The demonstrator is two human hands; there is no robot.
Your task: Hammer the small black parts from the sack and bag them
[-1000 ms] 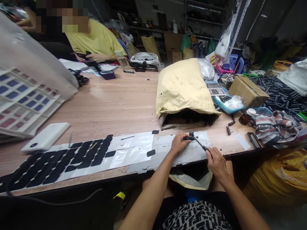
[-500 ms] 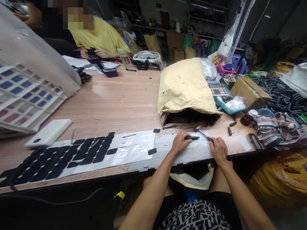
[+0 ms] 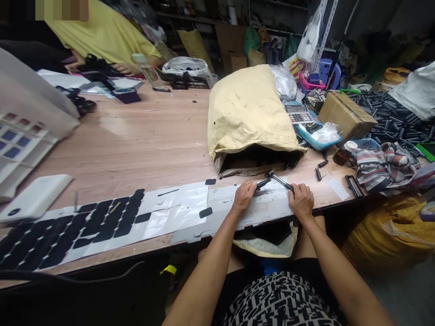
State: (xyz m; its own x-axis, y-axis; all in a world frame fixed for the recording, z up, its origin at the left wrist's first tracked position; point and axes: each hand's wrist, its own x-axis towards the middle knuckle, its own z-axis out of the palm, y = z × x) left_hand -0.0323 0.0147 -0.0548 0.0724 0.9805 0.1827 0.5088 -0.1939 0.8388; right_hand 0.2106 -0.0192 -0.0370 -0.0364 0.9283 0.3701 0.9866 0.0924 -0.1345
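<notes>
My left hand [image 3: 244, 195] is closed on a small black part [image 3: 263, 184], which points up and to the right over the grey-white board [image 3: 238, 210]. In my right hand [image 3: 302, 199] is the dark handle of a small hammer [image 3: 281, 180]; its metal head lies left of that hand, close to the tip of the black part. Just behind the hammer is the open mouth of a big cream sack [image 3: 249, 108]. To the left of the board, a white sheet [image 3: 183, 203] carries rows of black rounded pads [image 3: 102, 219].
Right of the sack are a calculator [image 3: 299, 114], a blue tray [image 3: 317, 138], a cardboard box [image 3: 346, 115], a brown bottle [image 3: 344, 154] and striped cloth [image 3: 385, 167]. A white crate [image 3: 20, 145] stands at left. Across the table sits a person in yellow [image 3: 102, 34].
The black part in my left hand has gone from lying nearly level to tilting upward at its right end. The camera view has shifted, so the scene sits further left and higher.
</notes>
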